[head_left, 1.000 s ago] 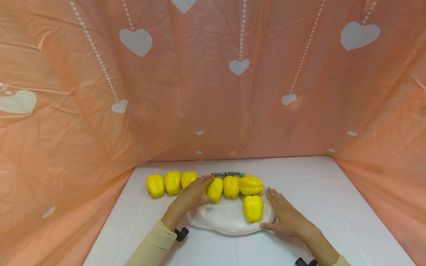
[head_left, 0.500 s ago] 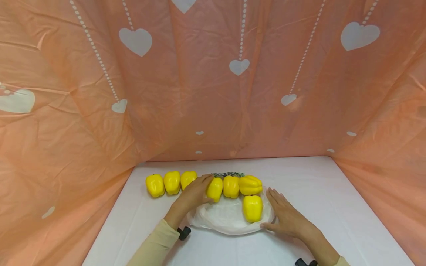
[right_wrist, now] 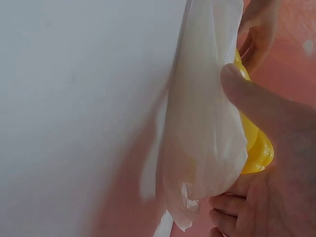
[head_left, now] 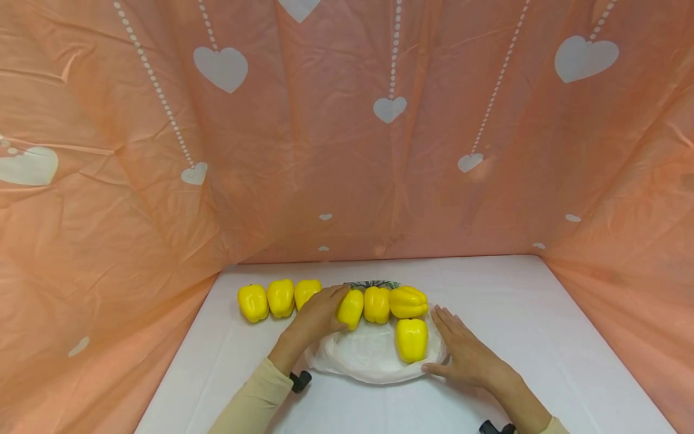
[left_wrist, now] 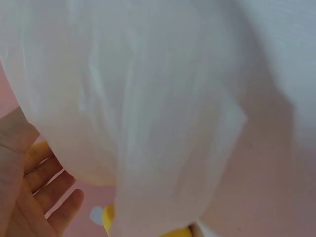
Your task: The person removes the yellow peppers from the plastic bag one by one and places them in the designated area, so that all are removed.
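Several yellow bell peppers lie on or in a white plastic bag (head_left: pixel 363 361) with a dark printed patch at its far side. One bell pepper (head_left: pixel 411 340) sits nearer the front; a bell pepper (head_left: pixel 376 305) is in the row behind it. My left hand (head_left: pixel 320 313) is at the bag's left side, beside the leftmost bell pepper (head_left: pixel 351 310) there and partly covering it. Its fingers are extended in the left wrist view. At the bag's right edge my right hand (head_left: pixel 466 352) rests with straight fingers, and its thumb (right_wrist: pixel 247 94) touches the plastic.
To the left of the bag, a bell pepper (head_left: pixel 253 302), another bell pepper (head_left: pixel 281 297) and a third, partly hidden bell pepper (head_left: pixel 307 293) stand in a row on the white table (head_left: pixel 542 337). An orange curtain (head_left: pixel 347 181) with hearts encloses the back and sides.
Almost nothing differs. Both hands stay at the sides of the bag, and the left forearm has shifted slightly to the right. The bell peppers keep their places.
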The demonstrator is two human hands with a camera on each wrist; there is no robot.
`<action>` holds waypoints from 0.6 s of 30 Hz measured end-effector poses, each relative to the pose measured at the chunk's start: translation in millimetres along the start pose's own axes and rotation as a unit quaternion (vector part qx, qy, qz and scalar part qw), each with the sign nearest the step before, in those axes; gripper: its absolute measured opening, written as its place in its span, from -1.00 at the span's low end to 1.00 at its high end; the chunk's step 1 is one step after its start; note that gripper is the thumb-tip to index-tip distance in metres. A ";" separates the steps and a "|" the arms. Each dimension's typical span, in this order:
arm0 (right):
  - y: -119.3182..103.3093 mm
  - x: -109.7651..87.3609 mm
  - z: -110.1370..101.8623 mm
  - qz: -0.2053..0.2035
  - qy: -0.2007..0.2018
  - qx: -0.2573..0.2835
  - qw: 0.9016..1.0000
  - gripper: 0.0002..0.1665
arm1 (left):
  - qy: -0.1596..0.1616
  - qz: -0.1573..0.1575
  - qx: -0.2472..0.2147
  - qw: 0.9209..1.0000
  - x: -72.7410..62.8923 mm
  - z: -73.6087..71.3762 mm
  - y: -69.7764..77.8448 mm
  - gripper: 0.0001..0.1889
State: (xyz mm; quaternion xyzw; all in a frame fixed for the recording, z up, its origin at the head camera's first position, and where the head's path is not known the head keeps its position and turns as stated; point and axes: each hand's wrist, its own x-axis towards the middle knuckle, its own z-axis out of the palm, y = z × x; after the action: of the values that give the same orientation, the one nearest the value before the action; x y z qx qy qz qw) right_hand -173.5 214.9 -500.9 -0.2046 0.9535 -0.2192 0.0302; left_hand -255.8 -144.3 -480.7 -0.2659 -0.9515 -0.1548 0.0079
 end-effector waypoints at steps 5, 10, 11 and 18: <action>-1.2 1.4 -0.3 -0.001 -0.005 -0.006 1.000 0.50 | 0.012 0.009 -0.001 1.000 -0.8 -2.2 -0.8 -0.05; -2.8 1.5 -0.5 -0.002 -0.005 -0.007 1.000 0.49 | 0.014 0.009 -0.017 1.000 -3.5 -8.5 1.7 -0.06; -2.8 1.5 -0.4 -0.003 -0.003 -0.007 1.000 0.49 | 0.016 0.008 -0.024 1.000 -4.1 -10.2 2.4 -0.07; -0.8 1.6 0.7 -0.004 0.000 0.002 1.000 0.48 | 0.029 0.002 -0.060 0.998 -11.6 -19.7 3.3 -0.09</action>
State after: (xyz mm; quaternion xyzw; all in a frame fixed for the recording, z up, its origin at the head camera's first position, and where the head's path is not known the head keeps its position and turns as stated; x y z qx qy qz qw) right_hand -174.5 213.3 -501.2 -0.2084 0.9523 -0.2210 0.0301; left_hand -245.4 -153.4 -462.2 -0.2634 -0.9393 -0.2192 0.0198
